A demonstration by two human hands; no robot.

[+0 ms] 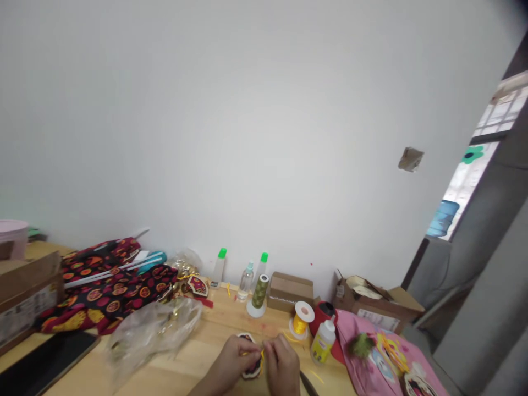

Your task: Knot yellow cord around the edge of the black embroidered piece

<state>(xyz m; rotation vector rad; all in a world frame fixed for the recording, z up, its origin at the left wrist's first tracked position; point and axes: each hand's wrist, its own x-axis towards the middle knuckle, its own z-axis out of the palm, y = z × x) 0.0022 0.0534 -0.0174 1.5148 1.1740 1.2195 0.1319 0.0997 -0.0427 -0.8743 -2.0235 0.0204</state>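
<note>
Front-left of the white spool of yellow cord, the left hand pinches a flat, dark, pale-rimmed piece, likely light, best rim-held, the right hand pinching, apparently, a yellow strand.

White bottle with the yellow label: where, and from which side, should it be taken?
The white bottle is probably best gripped around its wide labelled body, from the person's side: it stands with narrow nozzle up, and a red item crowds it behind.

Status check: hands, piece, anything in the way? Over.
Left hand holding small ornament. Right hand at yellow cord, grip unclear. Dark tool beside right hand, not blocking.
</note>
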